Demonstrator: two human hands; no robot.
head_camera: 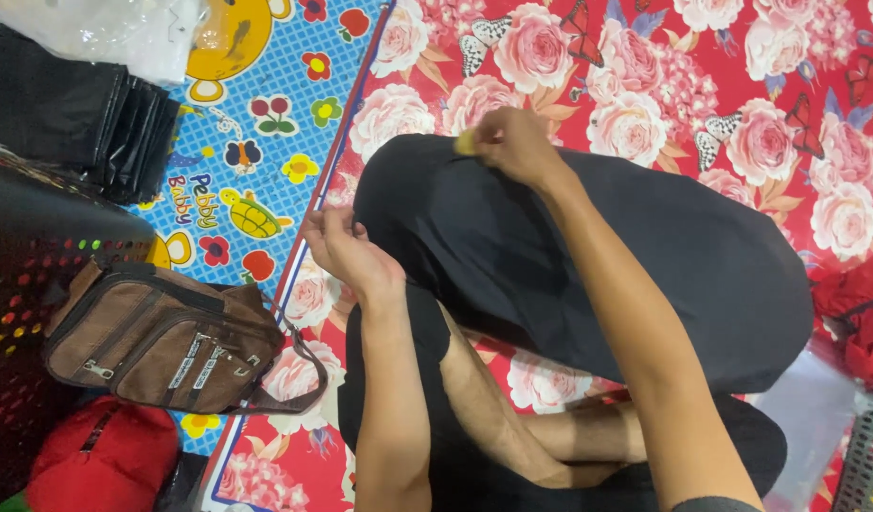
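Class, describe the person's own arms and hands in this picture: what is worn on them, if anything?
Both forearms are bare, and the left hand and right hand wear no gloves, rings or watch that show. Only a dark sleeve edge appears at the right upper arm, at the bottom of the frame.

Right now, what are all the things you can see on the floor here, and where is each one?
black cloth: one, black, spread over the rose mat in the middle, under both hands
yellow piece: one, small, yellow, pinched at the cloth's top edge; too small to tell what it is
rose mat: one, red with pink roses and butterflies, right and centre
cartoon mat: one, blue with flowers and a turtle, upper left
brown bag: one, brown with zips, lower left
folded black stack: one pile, black, far upper left
red cap: one, red, bottom left corner
left hand: one, gripping the cloth's left edge
right hand: one, holding the yellow piece
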